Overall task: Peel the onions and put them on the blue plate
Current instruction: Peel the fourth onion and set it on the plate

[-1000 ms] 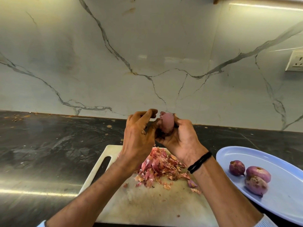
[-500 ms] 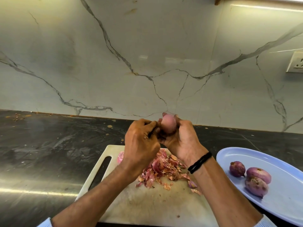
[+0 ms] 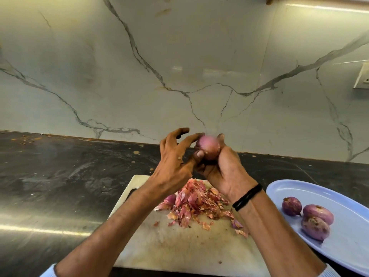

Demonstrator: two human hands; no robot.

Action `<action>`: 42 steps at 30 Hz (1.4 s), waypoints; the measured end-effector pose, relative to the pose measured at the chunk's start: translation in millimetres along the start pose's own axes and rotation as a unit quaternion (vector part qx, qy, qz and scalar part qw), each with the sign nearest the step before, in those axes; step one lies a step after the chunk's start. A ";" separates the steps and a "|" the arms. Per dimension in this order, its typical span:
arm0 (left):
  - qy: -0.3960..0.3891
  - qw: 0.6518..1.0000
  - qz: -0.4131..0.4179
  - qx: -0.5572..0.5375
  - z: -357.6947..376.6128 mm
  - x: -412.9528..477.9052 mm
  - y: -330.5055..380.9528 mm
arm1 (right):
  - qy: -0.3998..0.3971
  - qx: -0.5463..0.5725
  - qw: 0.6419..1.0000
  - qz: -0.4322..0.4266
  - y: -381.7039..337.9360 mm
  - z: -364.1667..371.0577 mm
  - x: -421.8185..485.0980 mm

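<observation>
1. Pink onion (image 3: 208, 147) is held above the board (image 3: 179, 246), gripped in the curled fingers of the right hand (image 3: 225, 166). The left hand (image 3: 173, 158) is splayed open, its thumb touching the onion.
2. Risk: the slick skin could slip from the one-handed grip and drop into the peels (image 3: 195, 200), short of the plate (image 3: 279, 186).
3. Half a second ago the left hand was curled, pinching the onion. Now its fingers have spread.

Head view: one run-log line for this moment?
step: peeling | right hand: holds onion | left hand: thumb on onion | blue plate: three onions | cutting board: peel pile
</observation>
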State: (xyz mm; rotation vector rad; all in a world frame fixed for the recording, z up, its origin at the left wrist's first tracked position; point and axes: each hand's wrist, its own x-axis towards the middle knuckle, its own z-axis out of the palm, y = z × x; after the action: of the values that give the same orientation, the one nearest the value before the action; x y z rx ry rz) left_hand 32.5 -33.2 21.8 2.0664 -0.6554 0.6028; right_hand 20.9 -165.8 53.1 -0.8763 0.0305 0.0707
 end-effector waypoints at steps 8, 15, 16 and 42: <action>-0.006 0.998 0.013 -0.067 6.0 -5.0 1.8 | 0.132 -0.244 0.948 -0.156 4.7 -8.4 7.0; 0.039 0.955 -0.052 -0.289 -1.4 -0.6 3.9 | 0.047 -0.451 0.821 -0.346 13.2 -15.2 12.1; 0.055 0.948 -0.060 -0.309 -2.6 0.2 2.7 | 0.024 -0.472 0.798 -0.374 13.4 -17.1 13.4; 0.093 0.931 -0.068 -0.345 -13.3 6.4 -4.9 | 0.014 -0.658 0.498 -0.565 22.9 -23.7 23.8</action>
State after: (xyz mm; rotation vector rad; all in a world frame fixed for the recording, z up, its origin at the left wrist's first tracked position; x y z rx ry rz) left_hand 38.0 -21.0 29.7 1.3628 -0.5098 0.4017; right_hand 43.0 -168.2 19.0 -2.2896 -0.6803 -1.3767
